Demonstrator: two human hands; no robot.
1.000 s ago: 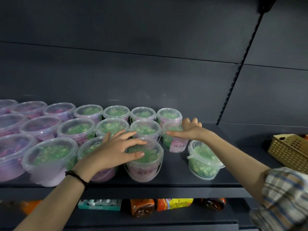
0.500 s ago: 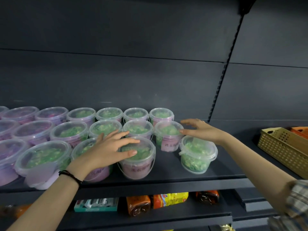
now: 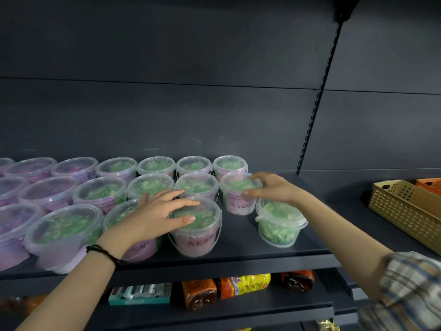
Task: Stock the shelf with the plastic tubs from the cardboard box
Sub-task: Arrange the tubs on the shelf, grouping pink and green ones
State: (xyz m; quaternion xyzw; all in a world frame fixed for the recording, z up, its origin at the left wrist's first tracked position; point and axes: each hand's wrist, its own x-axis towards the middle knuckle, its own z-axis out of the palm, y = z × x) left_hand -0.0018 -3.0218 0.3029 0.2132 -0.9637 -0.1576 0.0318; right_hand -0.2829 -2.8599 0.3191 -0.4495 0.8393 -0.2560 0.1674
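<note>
— Where are the hands sitting?

— The left hand (image 3: 155,217) is lying flat, fingers straight, on the clear lid of a front-row tub (image 3: 198,237), gripping nothing. The right hand (image 3: 274,188) is curling thumb and fingers round the lid rim of a middle-row tub (image 3: 238,199), the last on the right in its row.

— What are the tubs holding?

— Those two are showing green pieces through their lids, above pink labels. A lone tub (image 3: 279,228) of the same green is standing just to their right, under the right wrist. Further left, purple-filled tubs (image 3: 14,235) are filling the rows.

— All on the dark shelf (image 3: 250,258)?

— Yes, three rows deep. A tan perforated basket (image 3: 405,209) is sitting well apart to the right; its contents I cannot tell. Packets (image 3: 243,284) are lying on the lower shelf (image 3: 262,305).
</note>
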